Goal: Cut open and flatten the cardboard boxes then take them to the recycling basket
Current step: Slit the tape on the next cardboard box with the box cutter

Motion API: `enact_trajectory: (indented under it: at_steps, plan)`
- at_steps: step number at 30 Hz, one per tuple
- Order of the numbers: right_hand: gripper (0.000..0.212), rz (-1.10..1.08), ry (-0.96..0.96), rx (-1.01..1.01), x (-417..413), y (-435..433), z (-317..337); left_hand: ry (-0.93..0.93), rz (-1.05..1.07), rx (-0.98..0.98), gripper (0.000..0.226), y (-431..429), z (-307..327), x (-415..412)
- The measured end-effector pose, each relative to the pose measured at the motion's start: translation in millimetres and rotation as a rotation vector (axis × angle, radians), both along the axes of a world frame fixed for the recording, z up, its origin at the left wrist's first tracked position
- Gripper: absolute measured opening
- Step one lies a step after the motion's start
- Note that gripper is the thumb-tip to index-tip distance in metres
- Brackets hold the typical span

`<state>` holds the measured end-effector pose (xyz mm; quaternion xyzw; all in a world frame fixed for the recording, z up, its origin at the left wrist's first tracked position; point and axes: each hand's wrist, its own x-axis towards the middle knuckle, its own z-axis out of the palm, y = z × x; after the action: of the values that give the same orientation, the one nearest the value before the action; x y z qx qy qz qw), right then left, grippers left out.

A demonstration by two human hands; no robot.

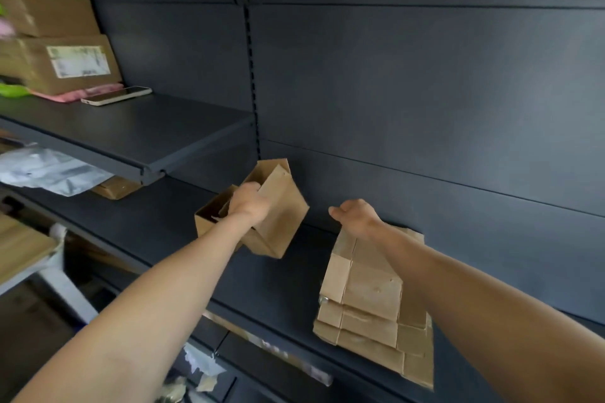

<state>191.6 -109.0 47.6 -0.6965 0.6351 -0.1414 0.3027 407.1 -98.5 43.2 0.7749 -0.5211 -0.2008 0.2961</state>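
A small brown cardboard box [278, 216], its flaps open, is tilted just above the dark lower shelf [288, 278]. My left hand [250, 203] grips it from the top. To the right lies a stack of flattened cardboard pieces [373, 307] on the same shelf, reaching to its front edge. My right hand [358, 216] rests on the far end of that stack, thumb sticking out to the left; its fingers are hidden behind the wrist. A small metal object [324, 299] peeks out at the stack's left edge.
An upper shelf [137, 131] at the left carries two stacked cardboard boxes [59, 42], a phone [116, 95] and pink packaging. A silvery plastic bag [49, 170] lies beneath it. The dark back panel [425, 91] stands close behind my hands.
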Motion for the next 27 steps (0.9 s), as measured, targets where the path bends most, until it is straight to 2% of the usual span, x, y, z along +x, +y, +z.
enact_trajectory:
  at_steps: [2,6,11,12,13,15,17,18,20,21,23,25,27]
  plan:
    - [0.044,-0.044,-0.071,0.003,-4,0,10,0.126,0.024,-0.072,0.014,4,25,-9]
    - [0.066,-0.272,-0.406,0.069,-33,4,27,0.489,0.015,-0.145,0.012,12,58,-41]
    - [0.106,-0.300,-0.797,0.213,-110,25,31,0.814,-0.073,-0.002,0.023,17,65,-112]
    - [0.107,-0.304,-0.874,0.257,-129,32,32,0.857,-0.089,0.032,0.022,18,64,-129]
    - [0.097,-0.308,-0.910,0.283,-147,41,34,0.890,-0.109,0.063,0.021,20,62,-147]
    - [0.064,-0.301,-0.934,0.285,-185,54,35,0.931,-0.165,0.134,0.029,20,52,-182]
    - [0.056,-0.357,-0.868,0.244,-222,67,33,0.911,-0.230,0.188,0.035,23,40,-219]
    - [0.058,-0.392,-0.832,0.216,-237,73,33,0.826,-0.274,0.199,0.037,25,33,-237]
    - [0.062,-0.456,-0.682,0.128,-266,87,32,0.507,-0.415,0.200,0.057,31,22,-275]
    - [0.065,-0.483,-0.550,0.097,-279,92,30,0.344,-0.482,0.182,0.073,36,18,-292]
    - [0.070,-0.461,-0.234,0.084,-298,106,27,0.158,-0.609,0.123,0.095,47,16,-322]
    - [0.086,-0.389,0.118,0.075,-310,117,18,-0.009,-0.762,0.055,0.106,54,14,-346]
    - [0.103,-0.300,0.363,0.082,-315,125,4,-0.202,-0.944,0.052,0.111,62,9,-364]
